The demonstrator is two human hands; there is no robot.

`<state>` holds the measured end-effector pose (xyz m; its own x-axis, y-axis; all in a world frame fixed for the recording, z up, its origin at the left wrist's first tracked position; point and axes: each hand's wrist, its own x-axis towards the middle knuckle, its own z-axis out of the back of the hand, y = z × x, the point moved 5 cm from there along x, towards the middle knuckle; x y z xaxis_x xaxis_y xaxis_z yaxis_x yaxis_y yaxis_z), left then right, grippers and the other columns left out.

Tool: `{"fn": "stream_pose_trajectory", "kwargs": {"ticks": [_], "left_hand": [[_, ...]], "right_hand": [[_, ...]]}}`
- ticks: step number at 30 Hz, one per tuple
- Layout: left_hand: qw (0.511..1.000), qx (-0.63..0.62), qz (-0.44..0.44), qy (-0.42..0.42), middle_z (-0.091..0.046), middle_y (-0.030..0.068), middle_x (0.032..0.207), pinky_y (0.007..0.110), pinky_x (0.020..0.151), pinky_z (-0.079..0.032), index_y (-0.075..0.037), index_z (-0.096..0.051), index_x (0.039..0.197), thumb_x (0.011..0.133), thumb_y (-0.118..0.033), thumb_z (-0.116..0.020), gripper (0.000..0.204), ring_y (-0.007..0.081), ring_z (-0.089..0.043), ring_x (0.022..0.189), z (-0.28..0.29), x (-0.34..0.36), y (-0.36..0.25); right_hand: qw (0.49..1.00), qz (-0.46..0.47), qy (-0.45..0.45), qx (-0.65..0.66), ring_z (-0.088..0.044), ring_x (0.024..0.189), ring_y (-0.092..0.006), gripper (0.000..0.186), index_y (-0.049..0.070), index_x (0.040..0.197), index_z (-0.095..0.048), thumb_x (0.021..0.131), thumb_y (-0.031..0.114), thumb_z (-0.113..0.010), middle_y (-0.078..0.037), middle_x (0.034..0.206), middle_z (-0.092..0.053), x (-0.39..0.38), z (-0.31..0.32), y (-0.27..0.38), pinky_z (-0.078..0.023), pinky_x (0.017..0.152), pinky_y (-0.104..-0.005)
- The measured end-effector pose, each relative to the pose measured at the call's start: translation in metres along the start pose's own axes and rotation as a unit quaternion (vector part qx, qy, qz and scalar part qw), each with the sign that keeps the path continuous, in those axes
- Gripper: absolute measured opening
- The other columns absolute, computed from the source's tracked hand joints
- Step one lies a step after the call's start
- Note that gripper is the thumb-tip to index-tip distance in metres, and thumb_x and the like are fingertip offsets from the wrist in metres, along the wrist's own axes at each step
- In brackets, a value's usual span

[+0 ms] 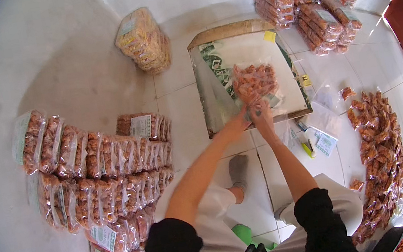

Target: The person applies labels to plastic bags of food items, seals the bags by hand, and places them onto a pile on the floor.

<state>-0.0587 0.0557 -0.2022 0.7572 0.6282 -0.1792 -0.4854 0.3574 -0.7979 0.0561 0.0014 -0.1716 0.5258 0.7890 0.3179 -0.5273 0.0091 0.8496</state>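
A clear plastic bag (pixel 255 79) of small reddish-brown snack packets lies flat on a low, worn board-topped table (pixel 215 97). At its near end my left hand (pixel 243 118) and my right hand (pixel 261 111) meet, fingers closed together on the bag's gathered mouth. Both forearms reach up from the lower edge. The fingertips are small and partly hidden, so the exact grip is hard to make out. A yellow slip (pixel 269 36) sits at the table's far right corner.
Packed bags (pixel 111 156) stand in long rows at left. Yellowish packs (pixel 143 40) are stacked at far left, more bags (pixel 319 20) at far right. A heap of loose small packets (pixel 379 150) covers the right floor. A green-handled tool (pixel 308 149) lies beside printed labels (pixel 325 143).
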Motion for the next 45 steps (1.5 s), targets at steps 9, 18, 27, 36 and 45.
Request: {"fn": "stream_pose_trajectory", "kwargs": {"ticks": [9, 18, 27, 36, 45], "left_hand": [[0.932, -0.147, 0.081, -0.32, -0.047, 0.0256, 0.113, 0.044, 0.092, -0.035, 0.008, -0.031, 0.128, 0.082, -0.047, -0.055, 0.075, 0.0387, -0.045, 0.105, 0.036, 0.046, -0.006], [0.889, -0.094, 0.125, -0.43, -0.041, 0.0216, 0.12, 0.045, 0.096, -0.027, -0.003, -0.033, 0.131, 0.08, -0.038, -0.059, 0.067, 0.0365, -0.037, 0.111, -0.002, 0.054, -0.039], [0.876, -0.073, 0.105, -0.465, -0.04, 0.0183, 0.119, 0.045, 0.095, -0.026, -0.007, -0.035, 0.13, 0.085, -0.026, -0.054, 0.053, 0.0349, -0.036, 0.107, -0.008, 0.058, -0.036], [0.897, -0.086, 0.113, -0.418, -0.043, 0.02, 0.12, 0.043, 0.095, -0.026, -0.005, -0.034, 0.132, 0.091, -0.031, -0.044, 0.05, 0.0312, -0.036, 0.112, -0.008, 0.062, -0.026], [0.939, -0.131, 0.138, -0.286, -0.037, 0.0219, 0.131, 0.041, 0.092, -0.033, -0.01, -0.019, 0.14, 0.095, -0.028, -0.035, 0.051, 0.0366, -0.045, 0.107, -0.015, 0.007, -0.025]], "right_hand": [[0.98, -0.057, -0.184, 0.051, -0.049, 0.093, -0.0236, 0.036, 0.005, 0.116, -0.053, 0.08, 0.009, -0.056, -0.013, 0.104, -0.054, 0.03, 0.004, -0.042, -0.039, 0.084, -0.0338], [0.983, -0.103, -0.154, 0.003, -0.051, 0.093, -0.0327, 0.032, 0.002, 0.11, -0.056, 0.079, 0.012, -0.058, -0.019, 0.107, -0.051, 0.042, -0.008, -0.046, -0.039, 0.086, -0.0392], [0.989, 0.059, -0.061, -0.121, -0.051, 0.097, -0.0326, 0.027, -0.001, 0.109, -0.052, 0.084, 0.008, -0.046, -0.018, 0.109, -0.053, 0.014, 0.014, -0.036, -0.042, 0.082, -0.0358], [0.971, -0.029, 0.063, 0.227, -0.041, 0.114, -0.0295, 0.043, 0.007, 0.127, -0.042, 0.084, 0.01, -0.048, -0.013, 0.135, -0.034, 0.003, 0.01, -0.029, -0.035, 0.094, -0.0353], [0.973, 0.153, 0.054, -0.166, -0.03, 0.118, -0.0385, 0.06, 0.011, 0.135, -0.033, 0.079, 0.01, -0.054, -0.013, 0.139, -0.025, 0.014, -0.007, 0.016, -0.029, 0.099, -0.0456]]}}
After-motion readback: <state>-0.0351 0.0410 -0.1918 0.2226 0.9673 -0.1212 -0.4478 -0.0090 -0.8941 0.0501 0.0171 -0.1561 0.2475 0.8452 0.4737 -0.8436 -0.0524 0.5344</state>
